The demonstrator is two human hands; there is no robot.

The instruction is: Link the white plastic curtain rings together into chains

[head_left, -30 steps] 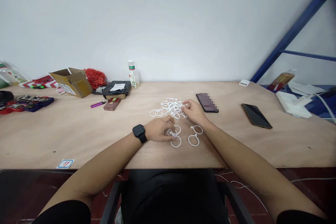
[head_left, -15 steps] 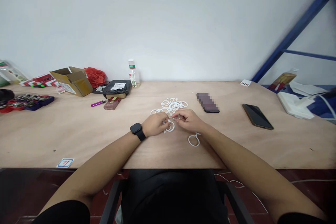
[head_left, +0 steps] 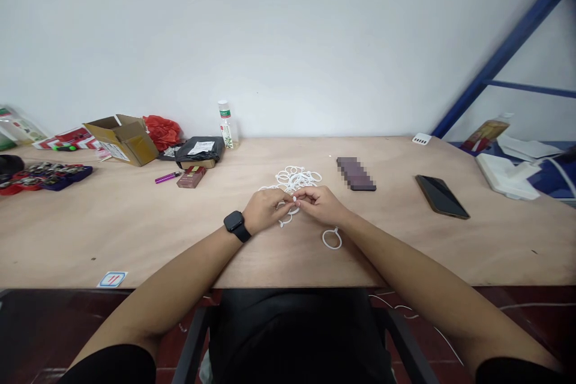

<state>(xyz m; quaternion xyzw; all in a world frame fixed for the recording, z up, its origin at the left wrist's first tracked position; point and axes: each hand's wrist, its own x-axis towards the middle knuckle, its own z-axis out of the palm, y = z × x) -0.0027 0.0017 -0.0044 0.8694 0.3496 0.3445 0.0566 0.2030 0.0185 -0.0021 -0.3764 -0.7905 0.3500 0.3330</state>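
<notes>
My left hand [head_left: 264, 208], with a black watch on its wrist, and my right hand [head_left: 320, 204] meet over the middle of the wooden table [head_left: 135, 234]. Both pinch small white plastic rings [head_left: 288, 211] between their fingertips, which touch each other. Part of the rings hangs below the fingers. Just beyond the hands lies a loose pile of white rings [head_left: 297, 179]. One joined pair of rings [head_left: 332, 239] lies on the table under my right wrist.
Two phones [head_left: 355, 173] [head_left: 441, 196] lie to the right. A cardboard box [head_left: 120, 139], red bag, black pouch [head_left: 200, 152], bottle [head_left: 226, 125], purple lighter [head_left: 166, 177] and small red box sit at the back left. A blue metal frame [head_left: 504, 51] stands at right.
My left hand lifted its rings off the table and my right hand came back from the pile; both now meet in the middle, pinching rings together.
</notes>
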